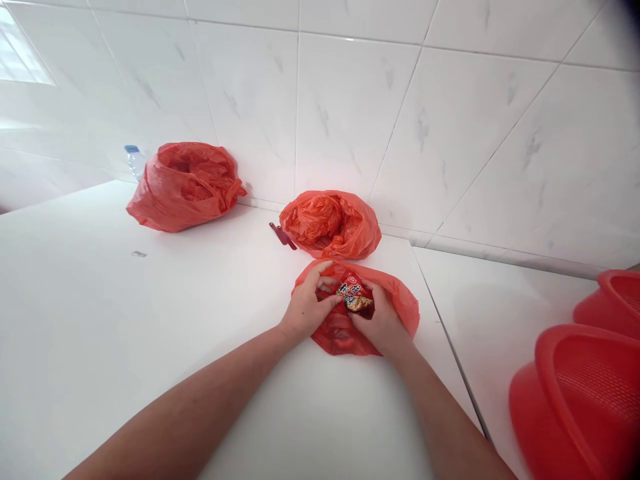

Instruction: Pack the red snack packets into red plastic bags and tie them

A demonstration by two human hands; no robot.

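A red snack packet (353,291) with white lettering and a picture of food on it stands out of the mouth of an orange-red plastic bag (403,300) on the white table. My right hand (383,320) grips the packet's right side, thumb in front and fingers behind. From the other side my left hand (311,301) curls over the bag's opening, thumb and fingertips at the packet's left edge. The rest of the bag's contents cannot be made out.
Behind is another red bag (330,223), crumpled, with dark red-handled tools (283,236) beside it. Further left stand a fuller red bag (185,187) and a blue-capped bottle (135,162) near the tiled wall. Red plastic baskets (547,400) occupy the right. A small scrap (139,254) lies left.
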